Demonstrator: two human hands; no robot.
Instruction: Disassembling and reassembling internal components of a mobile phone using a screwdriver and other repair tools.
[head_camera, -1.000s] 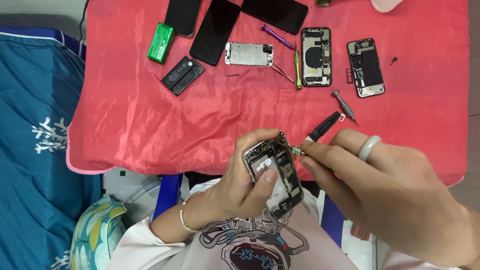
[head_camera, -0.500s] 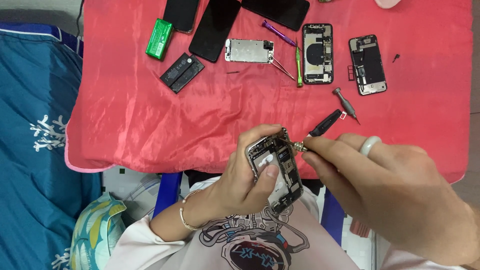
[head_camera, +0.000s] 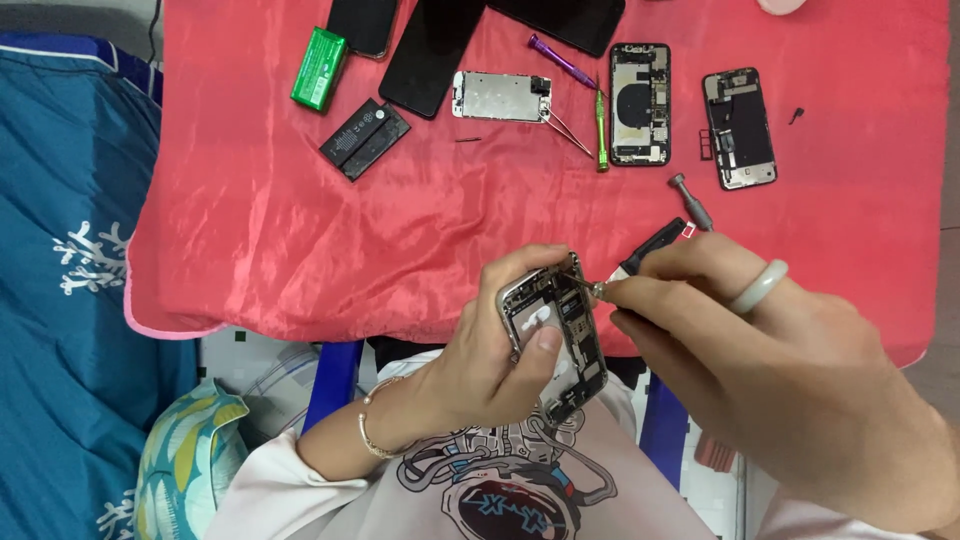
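My left hand (head_camera: 490, 350) grips an opened phone body (head_camera: 562, 335) over my lap, with its inner parts facing up and my thumb lying across its middle. My right hand (head_camera: 770, 370), wearing a pale ring, pinches a black-handled screwdriver (head_camera: 650, 245) whose tip meets the phone's upper right corner. Both hands hover just in front of the near edge of the red cloth (head_camera: 300, 230).
On the red cloth lie two more opened phone bodies (head_camera: 640, 102) (head_camera: 740, 127), a metal plate (head_camera: 500, 96), a black battery (head_camera: 365, 138), a green battery (head_camera: 319, 68), dark screens (head_camera: 432, 45), green (head_camera: 601, 130) and purple (head_camera: 562, 60) screwdrivers, tweezers (head_camera: 570, 132). Blue fabric (head_camera: 70, 250) hangs left.
The hands and the held phone have barely shifted; the view has moved slightly, and the screwdriver tip stays at the phone's corner.
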